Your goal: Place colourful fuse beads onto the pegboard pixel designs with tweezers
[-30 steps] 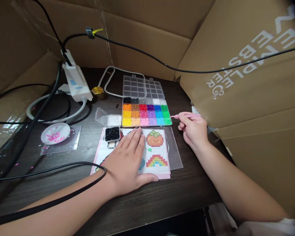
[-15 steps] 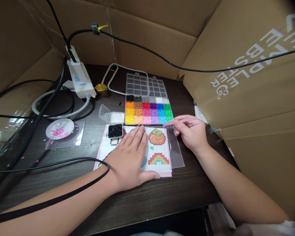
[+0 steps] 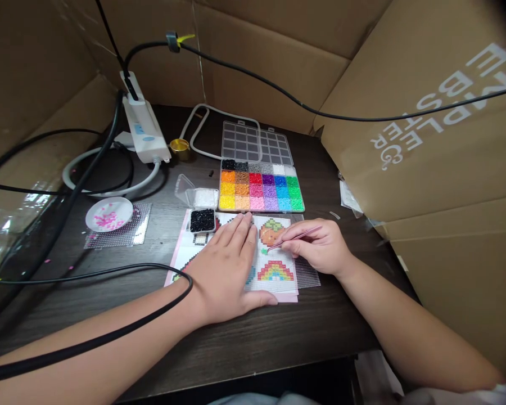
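Note:
My left hand (image 3: 225, 270) lies flat, fingers stretched out, on a paper pattern sheet (image 3: 274, 281) under a clear pegboard (image 3: 307, 270). My right hand (image 3: 320, 247) pinches pink tweezers (image 3: 293, 237). The tweezer tip touches the sheet by a green spot just below the orange fruit picture (image 3: 272, 232). A rainbow picture (image 3: 275, 270) sits below that. Behind the sheet stands an open bead box (image 3: 259, 190) with many coloured compartments. A small tray of black beads (image 3: 202, 220) rests on the sheet's top left corner.
A white dish of pink beads (image 3: 108, 214) sits on another pegboard (image 3: 141, 225) at the left. A small box of white beads (image 3: 204, 198), a gold cap (image 3: 179, 147), a white power adapter (image 3: 145, 126) and black cables (image 3: 88, 275) lie around. Cardboard walls (image 3: 425, 140) enclose the dark table (image 3: 257, 337).
My right hand moved from beside the bead box down and left onto the pattern sheet, bringing the tweezer tip to the green spot. My left hand stayed flat.

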### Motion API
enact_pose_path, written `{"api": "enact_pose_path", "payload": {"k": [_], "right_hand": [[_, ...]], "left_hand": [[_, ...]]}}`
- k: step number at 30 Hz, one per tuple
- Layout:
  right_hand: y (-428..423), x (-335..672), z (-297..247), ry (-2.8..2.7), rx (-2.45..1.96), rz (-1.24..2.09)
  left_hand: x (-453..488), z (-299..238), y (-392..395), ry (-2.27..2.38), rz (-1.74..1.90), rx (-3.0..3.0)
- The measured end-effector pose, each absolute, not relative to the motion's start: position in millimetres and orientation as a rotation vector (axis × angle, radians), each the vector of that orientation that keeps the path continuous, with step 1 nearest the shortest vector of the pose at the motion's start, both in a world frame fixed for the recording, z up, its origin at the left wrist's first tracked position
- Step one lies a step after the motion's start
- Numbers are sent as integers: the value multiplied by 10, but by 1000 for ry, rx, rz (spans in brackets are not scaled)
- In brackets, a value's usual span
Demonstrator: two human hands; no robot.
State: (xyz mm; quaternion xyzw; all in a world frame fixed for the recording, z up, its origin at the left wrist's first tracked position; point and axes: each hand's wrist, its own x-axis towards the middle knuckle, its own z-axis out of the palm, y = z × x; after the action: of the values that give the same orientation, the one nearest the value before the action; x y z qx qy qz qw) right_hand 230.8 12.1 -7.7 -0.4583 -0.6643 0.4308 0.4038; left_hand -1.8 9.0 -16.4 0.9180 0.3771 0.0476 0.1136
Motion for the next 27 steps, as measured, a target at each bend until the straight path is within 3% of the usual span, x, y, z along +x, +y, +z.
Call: {"api": "enact_pose_path", "payload": {"k": [27], "right_hand": [[122, 2304, -74, -1616, -1184, 1133]], "left_hand": [[-26, -186, 91, 1103, 189, 2664]]}}
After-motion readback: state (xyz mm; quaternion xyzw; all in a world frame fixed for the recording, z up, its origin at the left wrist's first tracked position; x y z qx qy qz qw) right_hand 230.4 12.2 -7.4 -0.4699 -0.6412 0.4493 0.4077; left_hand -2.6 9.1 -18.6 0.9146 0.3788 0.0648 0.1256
